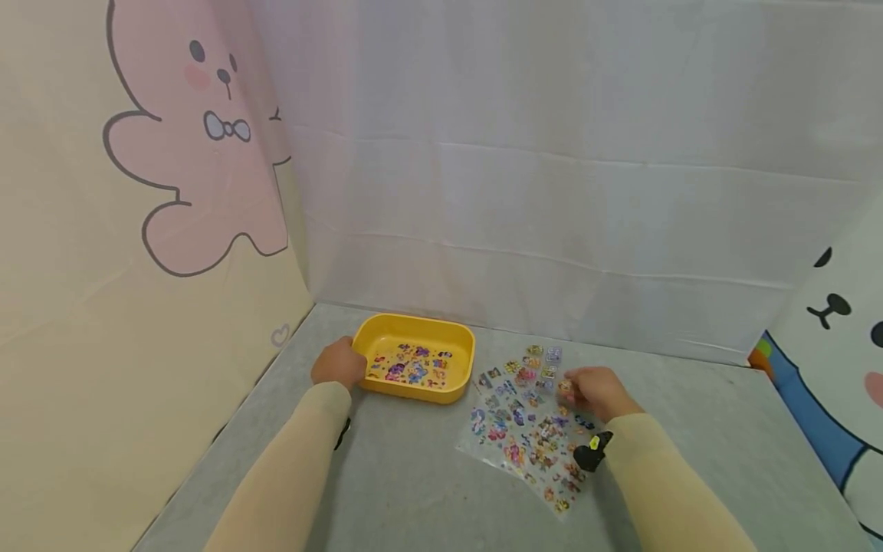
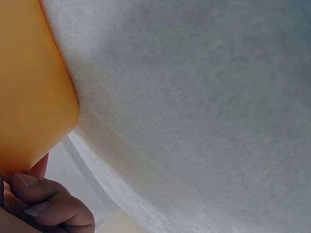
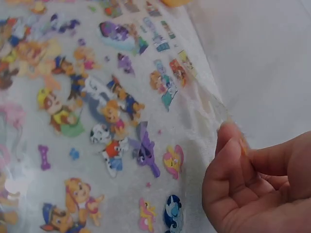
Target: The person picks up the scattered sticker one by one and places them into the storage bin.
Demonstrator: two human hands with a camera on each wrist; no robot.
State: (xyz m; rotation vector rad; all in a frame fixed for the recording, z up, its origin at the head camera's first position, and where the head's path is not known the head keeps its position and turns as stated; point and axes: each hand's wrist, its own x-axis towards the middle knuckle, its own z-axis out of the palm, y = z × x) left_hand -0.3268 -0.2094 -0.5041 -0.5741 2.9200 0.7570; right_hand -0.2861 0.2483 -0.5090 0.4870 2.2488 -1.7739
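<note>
A yellow tray (image 1: 416, 322) with rounded corners stands toward the back left, with colourful cartoon stickers (image 1: 414, 372) on its floor. My left hand (image 1: 338, 363) grips the tray's left side; in the left wrist view its curled fingers (image 2: 63, 206) are against the yellow wall. To the tray's right lie clear sticker sheets (image 1: 507, 429), overlapping and printed with cartoon dogs and ponies. My right hand (image 1: 599, 391) pinches the edge of one sheet between thumb and fingers, and in the right wrist view that edge of the sheet (image 3: 194, 97) rises to the fingertips.
A grey felt-like tabletop (image 1: 414, 483) carries everything. White cloth (image 1: 552, 192) hangs along the back edge, and a cream panel with a pink bear (image 1: 200, 153) stands at the left. Another printed character panel (image 1: 835, 383) borders the right side.
</note>
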